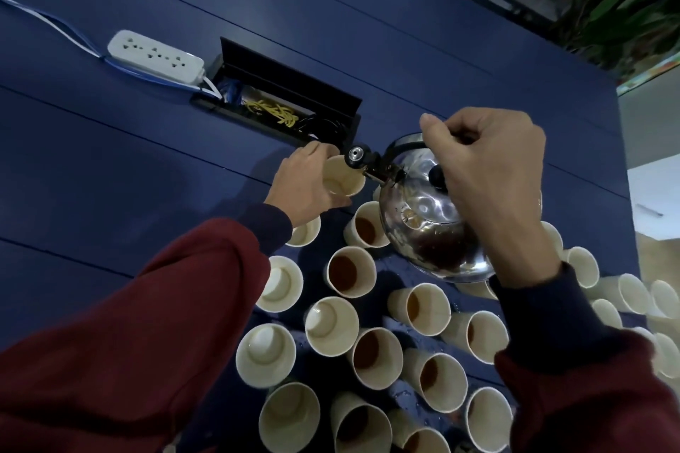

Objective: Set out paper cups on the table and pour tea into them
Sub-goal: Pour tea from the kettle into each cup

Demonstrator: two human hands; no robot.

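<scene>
Step in hand: pouring. Right grip (489, 173), centre right of frame, is curled round the black handle of the steel kettle (430, 232). The kettle is tipped, spout (362, 160) just over the rim of the held cup (344, 180). Left grip (309, 184) is wrapped round that cup at mid-frame, at the upper edge of the cup cluster. Can't tell if the cup stands on the bench (147, 176) or is lifted. No stream visible, and the cup's bottom looks pale, so I'd judge the fill is barely started.

Roughly halfway, as a guess: several cups in the lower centre hold tea, e.g. filled cup (351, 270). The lower-left ones look dry, e.g. empty cup (265, 349). Drops of liquid on the bench between cups.

Next move calls for more tilt while keeping the spout inside the rim, then setting the cup down in the cluster without knocking its neighbours. They're packed close.

Upper left: white power strip (154, 55) beside an open cable box (279, 103), near the pour.

No readable brands, labels or writing anywhere.
</scene>
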